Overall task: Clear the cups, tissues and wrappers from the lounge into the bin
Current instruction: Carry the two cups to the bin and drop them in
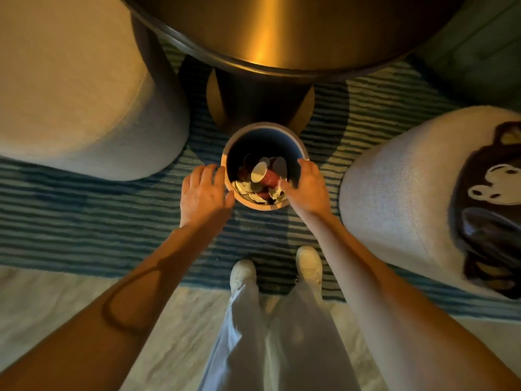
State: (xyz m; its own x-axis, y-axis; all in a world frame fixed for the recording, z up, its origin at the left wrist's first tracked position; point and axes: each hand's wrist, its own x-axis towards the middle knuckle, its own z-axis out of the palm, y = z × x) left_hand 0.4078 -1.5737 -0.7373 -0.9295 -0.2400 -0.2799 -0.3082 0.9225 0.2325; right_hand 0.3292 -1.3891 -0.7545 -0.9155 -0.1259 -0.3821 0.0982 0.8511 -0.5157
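Bin [264, 131] is flanked on the rug [84, 221]: left hand [204, 193] spread open beside its left wall, right hand [308, 187] curled over the right rim. Red cup [266, 176] lies inside, mouth up-left, nearer the right fingers

Head view, steep downward, close above bin [265, 131]
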